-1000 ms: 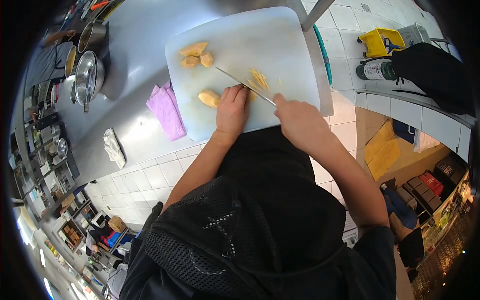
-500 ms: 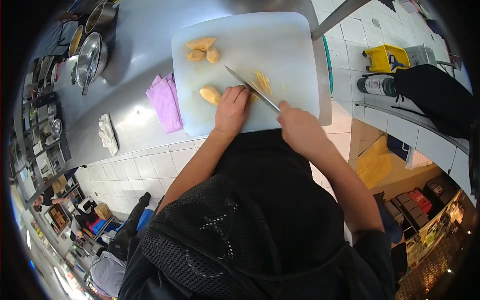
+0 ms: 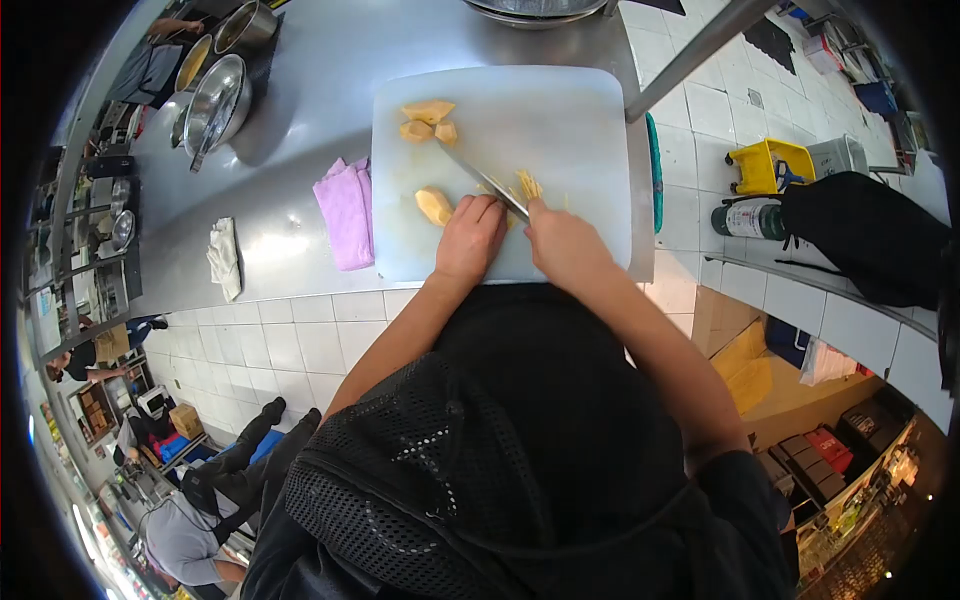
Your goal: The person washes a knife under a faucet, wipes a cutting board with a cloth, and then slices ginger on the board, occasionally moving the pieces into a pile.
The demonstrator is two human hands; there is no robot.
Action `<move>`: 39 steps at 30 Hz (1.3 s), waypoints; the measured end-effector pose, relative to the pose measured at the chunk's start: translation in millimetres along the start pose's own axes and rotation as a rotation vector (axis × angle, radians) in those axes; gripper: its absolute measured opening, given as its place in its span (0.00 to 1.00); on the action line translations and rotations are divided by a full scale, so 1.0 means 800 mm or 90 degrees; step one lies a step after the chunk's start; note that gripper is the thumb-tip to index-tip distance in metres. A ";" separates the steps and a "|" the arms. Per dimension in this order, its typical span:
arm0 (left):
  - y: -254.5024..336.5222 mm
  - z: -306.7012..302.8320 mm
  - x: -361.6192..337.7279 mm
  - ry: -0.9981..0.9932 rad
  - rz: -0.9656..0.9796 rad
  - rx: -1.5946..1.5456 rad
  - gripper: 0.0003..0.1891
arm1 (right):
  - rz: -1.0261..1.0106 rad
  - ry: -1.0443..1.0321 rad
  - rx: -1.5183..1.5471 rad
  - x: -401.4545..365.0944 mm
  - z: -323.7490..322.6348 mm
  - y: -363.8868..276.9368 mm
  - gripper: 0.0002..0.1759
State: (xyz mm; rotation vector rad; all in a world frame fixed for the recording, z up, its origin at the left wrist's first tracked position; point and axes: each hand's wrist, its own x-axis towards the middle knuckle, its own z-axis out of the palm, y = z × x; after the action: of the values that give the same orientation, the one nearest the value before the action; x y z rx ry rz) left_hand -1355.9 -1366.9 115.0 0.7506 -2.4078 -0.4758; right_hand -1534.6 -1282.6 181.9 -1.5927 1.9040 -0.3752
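Observation:
My right hand (image 3: 568, 243) is closed round the handle of a kitchen knife (image 3: 470, 170), its blade slanting up and left across the white cutting board (image 3: 570, 110). Curled fingers of my left hand (image 3: 472, 238) press down close beside the blade, over a piece of what looks like peeled ginger, mostly hidden. Thin yellow strips of ginger (image 3: 529, 185) lie just right of the blade. Left of my left hand rests a whole peeled piece (image 3: 433, 207). Three more peeled chunks (image 3: 428, 111) sit near the board's upper left corner.
A folded purple cloth (image 3: 346, 217) lies left of the board, and a white cloth (image 3: 224, 260) farther left on the steel table (image 3: 290, 120). Metal bowls (image 3: 217, 105) stand at the upper left. A metal post (image 3: 690, 60) rises by the right edge. Other people are behind me on the left.
My right hand has moved left and closer to my left hand, sliding the knife along. The view has shifted, so the board sits lower and a metal bowl shows at the top.

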 end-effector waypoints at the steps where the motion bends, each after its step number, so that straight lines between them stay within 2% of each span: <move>1: 0.001 -0.001 -0.004 -0.005 0.005 -0.001 0.12 | -0.008 -0.006 -0.008 0.000 -0.005 -0.005 0.11; 8: 0.001 -0.009 -0.012 0.023 -0.037 -0.018 0.11 | -0.028 -0.001 -0.050 -0.049 -0.048 -0.008 0.12; 12: 0.007 -0.011 -0.005 0.067 -0.108 -0.048 0.10 | 0.035 0.003 -0.019 -0.064 -0.043 -0.014 0.11; 16: 0.006 -0.012 0.006 0.056 -0.130 -0.046 0.08 | 0.077 -0.027 -0.024 -0.071 -0.050 -0.017 0.11; 23: 0.015 -0.003 -0.001 0.054 -0.086 -0.082 0.08 | 0.044 -0.031 -0.057 -0.078 -0.041 -0.019 0.10; 31: 0.011 -0.004 0.004 0.089 -0.091 -0.100 0.09 | 0.110 0.004 -0.024 -0.097 -0.039 -0.019 0.10; 39: 0.006 0.003 0.009 0.015 -0.059 -0.080 0.10 | 0.090 -0.029 -0.058 -0.089 -0.039 -0.013 0.10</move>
State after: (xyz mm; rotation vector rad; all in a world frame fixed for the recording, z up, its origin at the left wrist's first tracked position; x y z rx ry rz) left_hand -1364.4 -1366.7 118.3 0.8092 -2.3043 -0.6450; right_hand -1540.3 -1222.0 231.3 -1.4991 2.0104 -0.1940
